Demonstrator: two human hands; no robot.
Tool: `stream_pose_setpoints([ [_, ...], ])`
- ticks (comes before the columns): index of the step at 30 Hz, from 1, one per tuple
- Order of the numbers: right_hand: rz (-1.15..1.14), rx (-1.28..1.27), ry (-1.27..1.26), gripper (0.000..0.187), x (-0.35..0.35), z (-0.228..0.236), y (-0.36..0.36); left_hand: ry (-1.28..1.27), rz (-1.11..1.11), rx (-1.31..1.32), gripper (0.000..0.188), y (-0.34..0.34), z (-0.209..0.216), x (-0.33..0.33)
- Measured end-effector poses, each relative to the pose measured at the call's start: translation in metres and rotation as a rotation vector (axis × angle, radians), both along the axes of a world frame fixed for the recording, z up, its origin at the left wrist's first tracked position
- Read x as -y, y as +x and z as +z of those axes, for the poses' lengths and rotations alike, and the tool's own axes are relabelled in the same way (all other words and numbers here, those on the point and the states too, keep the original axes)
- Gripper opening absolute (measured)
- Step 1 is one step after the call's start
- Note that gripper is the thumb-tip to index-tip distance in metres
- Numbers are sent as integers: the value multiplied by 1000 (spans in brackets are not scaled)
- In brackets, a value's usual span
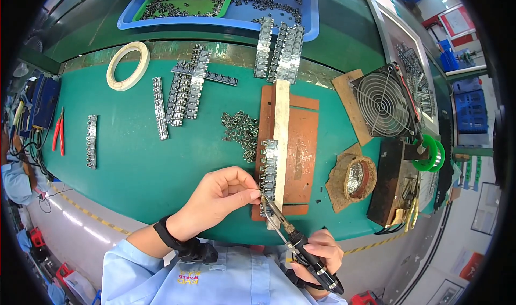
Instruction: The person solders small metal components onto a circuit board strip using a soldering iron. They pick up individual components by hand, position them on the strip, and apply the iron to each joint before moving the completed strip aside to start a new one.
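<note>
My right hand [327, 250] is wrapped around a black soldering iron [307, 257] with a thin metal feed tube along its shaft. The iron's tip reaches the left edge of a strip of small circuit boards [270, 162]. That strip lies lengthwise along a pale bar [281, 109] on a reddish-brown base plate [302, 144]. Thumb and forefinger of my left hand [215, 200] pinch at the strip's left edge, right by the iron's tip; what is between them is too small to make out. Just beyond, a heap of small metal parts [240, 130] sits on the green mat.
More board strips [185, 90] lie left of the heap, near a tape roll [128, 66] and red-handled pliers [59, 133]. A blue tray [314, 15] of small black parts stands at the back. On the right are a fan [382, 103], a round cup [371, 178] and a green solder spool [430, 153].
</note>
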State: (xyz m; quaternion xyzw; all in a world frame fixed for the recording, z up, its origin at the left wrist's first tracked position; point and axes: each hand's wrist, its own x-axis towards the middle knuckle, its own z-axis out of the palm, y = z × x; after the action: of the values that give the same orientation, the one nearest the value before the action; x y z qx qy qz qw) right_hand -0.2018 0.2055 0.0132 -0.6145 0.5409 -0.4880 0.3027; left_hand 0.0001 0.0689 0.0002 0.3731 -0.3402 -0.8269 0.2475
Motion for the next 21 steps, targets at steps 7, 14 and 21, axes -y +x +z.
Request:
stream_pose_setpoints([
  [7, -242, 73, -49, 47, -31, -15, -2, 1, 9, -1, 6, 0, 1, -1],
  [14, -836, -187, 59, 38, -34, -34, -7, -38, 4, -5, 6, 1, -2, -3],
  [21, -670, 226, 23, 44, -19, -15, 7, -23, 21, 73, 6, 9, 19, 2],
])
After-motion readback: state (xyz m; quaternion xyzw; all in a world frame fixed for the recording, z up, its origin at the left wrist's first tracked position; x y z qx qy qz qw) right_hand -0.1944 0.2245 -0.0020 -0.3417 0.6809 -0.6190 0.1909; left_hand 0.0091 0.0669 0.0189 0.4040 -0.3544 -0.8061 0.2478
